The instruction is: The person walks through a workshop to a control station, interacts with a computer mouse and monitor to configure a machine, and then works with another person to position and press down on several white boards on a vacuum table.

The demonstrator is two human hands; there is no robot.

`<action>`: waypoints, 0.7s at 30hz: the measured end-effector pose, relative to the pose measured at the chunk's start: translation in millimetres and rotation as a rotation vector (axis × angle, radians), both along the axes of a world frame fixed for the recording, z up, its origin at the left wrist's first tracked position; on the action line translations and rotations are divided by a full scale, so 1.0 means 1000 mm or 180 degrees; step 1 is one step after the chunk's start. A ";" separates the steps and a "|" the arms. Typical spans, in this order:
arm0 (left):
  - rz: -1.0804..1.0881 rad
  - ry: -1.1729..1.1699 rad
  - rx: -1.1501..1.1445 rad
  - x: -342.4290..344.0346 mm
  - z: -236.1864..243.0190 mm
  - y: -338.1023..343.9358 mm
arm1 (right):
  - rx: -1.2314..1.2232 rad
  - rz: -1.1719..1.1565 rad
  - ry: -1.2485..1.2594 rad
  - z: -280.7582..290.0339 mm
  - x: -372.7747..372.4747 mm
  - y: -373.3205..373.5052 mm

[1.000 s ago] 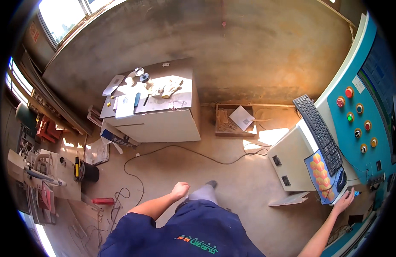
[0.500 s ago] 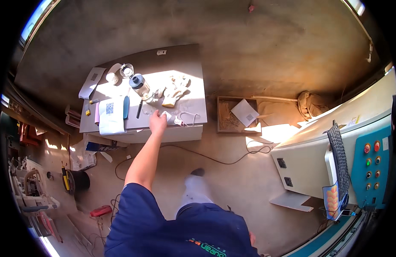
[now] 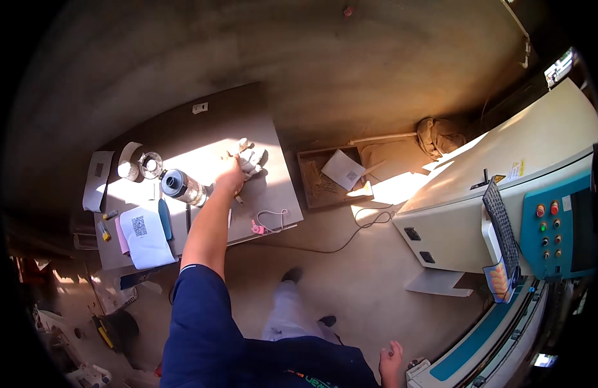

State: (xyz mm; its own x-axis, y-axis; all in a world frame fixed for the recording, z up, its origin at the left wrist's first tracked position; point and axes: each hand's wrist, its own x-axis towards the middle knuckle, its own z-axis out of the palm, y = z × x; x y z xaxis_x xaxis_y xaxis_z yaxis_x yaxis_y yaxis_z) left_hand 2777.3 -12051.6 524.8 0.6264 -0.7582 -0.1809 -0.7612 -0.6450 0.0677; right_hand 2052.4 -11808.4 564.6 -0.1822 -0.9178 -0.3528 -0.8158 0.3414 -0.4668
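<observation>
My left hand [image 3: 229, 176] reaches over the table and is closed on a bunched pair of pale work gloves [image 3: 252, 161], whose far side shows beyond my fingers. Just left of that hand, a clear bottle with a dark lid [image 3: 184, 187] stands on the table. A black pen [image 3: 188, 218] lies beside my forearm, and a pink thing with a white cord [image 3: 266, 223] is near the front edge. Low on the right, my right hand [image 3: 390, 363] hangs beside my body, fingers loosely bent and apart, with nothing visible in them.
Papers [image 3: 147, 236], a white roll [image 3: 127, 169] and small yellow-capped items [image 3: 105, 231] lie on the table's left. A wooden tray [image 3: 305, 202] sits on the floor, with a cable [image 3: 337, 249] nearby. A machine cabinet [image 3: 454, 226] with a teal button panel [image 3: 549, 226] stands right.
My left hand has gone from the table's front edge to the gloves, which are now gathered up in it. The view has turned, and my right hand shows more fully.
</observation>
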 end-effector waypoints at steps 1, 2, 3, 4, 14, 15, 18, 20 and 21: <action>0.0479 0.0612 -0.0851 0.005 0.008 -0.009 | -0.0016 -0.0092 -0.0018 -0.001 0.003 0.014; 0.0913 0.1293 -0.1681 -0.004 0.025 -0.025 | 0.0104 -0.0256 -0.0036 0.000 0.008 0.031; 0.0663 0.0719 -0.2093 -0.019 0.044 -0.039 | 0.0216 -0.0430 -0.0069 0.000 0.013 0.047; 0.0655 0.1885 -0.2387 -0.031 0.069 -0.050 | 0.0171 -0.0603 -0.0081 -0.001 0.020 0.054; -0.1342 0.5501 -0.0196 -0.445 0.067 0.132 | -0.1432 -0.0613 -0.1736 0.095 0.124 0.030; -0.2347 0.4758 -0.0269 -0.483 0.054 0.165 | -0.1749 -0.0665 -0.1968 0.101 0.116 0.044; -0.2610 0.5049 0.0579 -0.555 0.088 0.236 | -0.1759 -0.1548 -0.2211 0.087 0.071 0.114; -0.3362 0.4401 0.0738 -0.588 0.107 0.267 | -0.1867 -0.1750 -0.2242 0.082 0.044 0.159; -0.3689 0.4242 0.0917 -0.603 0.110 0.280 | -0.2137 -0.2016 -0.2290 0.074 0.034 0.181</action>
